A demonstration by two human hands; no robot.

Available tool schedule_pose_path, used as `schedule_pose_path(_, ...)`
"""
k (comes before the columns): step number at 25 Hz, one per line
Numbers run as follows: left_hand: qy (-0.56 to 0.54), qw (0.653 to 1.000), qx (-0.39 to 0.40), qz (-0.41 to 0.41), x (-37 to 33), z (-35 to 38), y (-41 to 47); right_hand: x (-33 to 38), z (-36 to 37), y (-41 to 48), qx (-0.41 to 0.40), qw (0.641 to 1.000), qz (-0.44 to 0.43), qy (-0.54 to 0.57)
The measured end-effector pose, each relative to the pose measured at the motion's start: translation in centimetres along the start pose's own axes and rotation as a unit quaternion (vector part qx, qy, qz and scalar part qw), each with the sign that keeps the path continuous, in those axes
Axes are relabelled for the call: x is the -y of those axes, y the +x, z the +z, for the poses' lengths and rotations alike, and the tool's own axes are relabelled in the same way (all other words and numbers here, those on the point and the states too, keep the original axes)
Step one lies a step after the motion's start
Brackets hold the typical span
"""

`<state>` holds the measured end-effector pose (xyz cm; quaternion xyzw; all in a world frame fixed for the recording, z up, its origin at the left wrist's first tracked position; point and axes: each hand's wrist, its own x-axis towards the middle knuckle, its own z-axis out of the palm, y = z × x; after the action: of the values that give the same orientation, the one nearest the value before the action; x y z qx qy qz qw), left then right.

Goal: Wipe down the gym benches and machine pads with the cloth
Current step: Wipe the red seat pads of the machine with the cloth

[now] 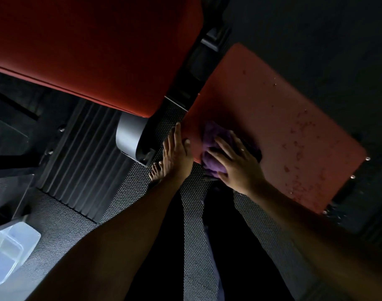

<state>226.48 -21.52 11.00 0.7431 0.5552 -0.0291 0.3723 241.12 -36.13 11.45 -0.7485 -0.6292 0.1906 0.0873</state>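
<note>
The left hand (177, 153) braces, fingers straight, against the seat pad's (272, 101) left edge. Beside it, the purple cloth (211, 137) sits bunched at the pad's corner under the right hand's (240, 166) flat, spread fingers. With no real grip, it could slip off the edge, leaving the droplets (298, 135) farther right unwiped.

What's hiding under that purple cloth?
The bunched purple cloth lies on the flat red seat pad, near its edge, pressed by the right hand. The pad beneath it is covered, so unseen.
</note>
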Motion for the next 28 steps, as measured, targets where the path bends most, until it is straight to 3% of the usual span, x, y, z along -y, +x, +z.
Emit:
schedule_pose_path(3, 0.001, 0.999, -0.032, -0.013, -0.9, 1.1, 0.7, -5.2, -2.8, -1.9, 0.01, 0.997, 0.063, -0.033)
schedule_pose_path(5, 0.012, 0.998, -0.056, -0.025, -1.6, 2.0, 1.3, -6.6, -4.1, 1.3, -0.005, 0.987, 0.159, -0.035)
schedule_pose_path(7, 0.025, 0.996, -0.075, -0.039, -2.2, 2.8, 2.0, -5.6, -4.0, 6.2, -0.026, 0.979, 0.202, -0.002)
schedule_pose_path(11, 0.049, 0.992, -0.108, -0.052, -2.7, 3.7, 2.3, -1.6, -1.9, 9.4, -0.037, 0.997, 0.064, 0.029)
schedule_pose_path(15, 0.092, 0.978, -0.179, -0.057, -3.2, 5.0, 2.3, -6.0, -2.6, 3.2, -0.002, 0.998, -0.063, -0.014)
schedule_pose_path(17, 0.099, 0.972, -0.206, -0.055, -3.0, 5.4, 2.4, -8.4, -3.7, 2.8, -0.014, 0.999, -0.027, -0.034)
schedule_pose_path(19, 0.103, 0.97, -0.214, -0.044, -2.8, 5.6, 2.5, -9.0, -4.2, 6.2, -0.036, 0.996, 0.072, -0.035)
schedule_pose_path(21, 0.117, 0.968, -0.217, -0.036, -2.5, 5.8, 2.4, -7.6, -4.2, 11.0, -0.067, 0.992, 0.106, -0.007)
schedule_pose_path(25, 0.128, 0.968, -0.209, -0.048, -2.4, 5.9, 2.4, -1.4, -1.9, 13.9, -0.068, 0.998, -0.005, -0.002)
schedule_pose_path(28, 0.127, 0.966, -0.218, -0.048, -2.7, 5.6, 2.5, -2.5, -2.4, 13.9, -0.044, 0.995, -0.076, -0.045)
